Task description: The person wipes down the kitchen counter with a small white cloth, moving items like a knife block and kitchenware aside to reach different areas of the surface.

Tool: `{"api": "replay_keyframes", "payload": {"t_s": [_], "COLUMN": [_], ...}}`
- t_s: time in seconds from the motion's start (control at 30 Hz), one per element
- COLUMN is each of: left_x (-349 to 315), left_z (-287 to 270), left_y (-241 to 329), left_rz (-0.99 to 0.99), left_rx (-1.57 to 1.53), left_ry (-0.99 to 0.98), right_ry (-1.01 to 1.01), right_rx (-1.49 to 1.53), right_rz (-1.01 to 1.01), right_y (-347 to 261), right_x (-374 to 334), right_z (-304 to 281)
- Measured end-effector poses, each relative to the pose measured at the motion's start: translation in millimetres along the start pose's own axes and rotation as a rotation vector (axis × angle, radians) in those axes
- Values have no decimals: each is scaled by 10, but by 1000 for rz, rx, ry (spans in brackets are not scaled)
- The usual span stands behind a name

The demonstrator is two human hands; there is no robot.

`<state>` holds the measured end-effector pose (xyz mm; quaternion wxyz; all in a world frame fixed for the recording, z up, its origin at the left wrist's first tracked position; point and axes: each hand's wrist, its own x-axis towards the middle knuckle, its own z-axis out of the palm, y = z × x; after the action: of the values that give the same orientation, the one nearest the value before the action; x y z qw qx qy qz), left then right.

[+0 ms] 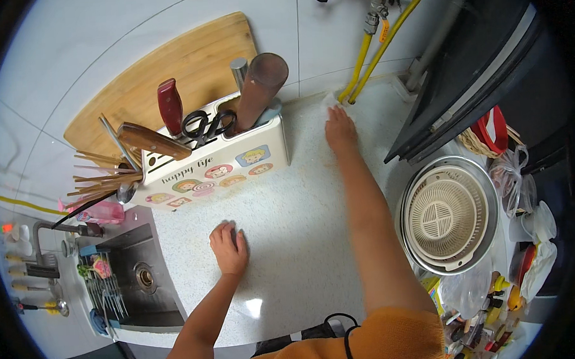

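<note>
My right hand (341,131) reaches to the back of the pale speckled countertop (289,218). Its fingers press a crumpled white wipe (329,101) against the counter near the wall, beside the yellow pipes (358,67). Much of the wipe is hidden by the fingers. My left hand (229,249) rests palm down on the counter, fingers loosely spread and holding nothing. Beyond it stands a white knife holder (216,170) with cartoon stickers, bearing black-handled scissors (208,125), a red-handled knife (170,107), a wooden-handled knife (152,140) and several chopsticks (101,181).
A wooden cutting board (199,61) leans on the wall behind the holder. On the left is a steel sink (153,304) with a rack. To the right, a dark panel (462,75) juts out above stacked colanders and bowls (448,214), with bottles (492,315) nearer me.
</note>
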<state>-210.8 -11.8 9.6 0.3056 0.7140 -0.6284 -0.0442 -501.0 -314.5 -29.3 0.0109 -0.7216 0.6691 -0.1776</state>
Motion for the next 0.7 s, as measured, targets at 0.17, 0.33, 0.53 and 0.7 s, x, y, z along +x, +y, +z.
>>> {"api": "replay_keyframes", "payload": {"t_s": [0.17,0.33,0.53,0.7], "left_x": [19,-13,-5,-11], "left_z": [18,-9,-21,36], "left_y": [17,-31,4,-60], "left_rz": [2,11,-19,7], "left_rx": [-18,-10,-12,-11], "left_ry": [-2,3,-3,-3], "right_ry": [38,249,202,316], "right_rx": [-92,-233,53,597], "right_rz": [339,425,-58,234], "right_y": [362,593,411,-234], "right_x": [-240,-553,-698,-162], "right_z": [-148,-78,-30,-335]}}
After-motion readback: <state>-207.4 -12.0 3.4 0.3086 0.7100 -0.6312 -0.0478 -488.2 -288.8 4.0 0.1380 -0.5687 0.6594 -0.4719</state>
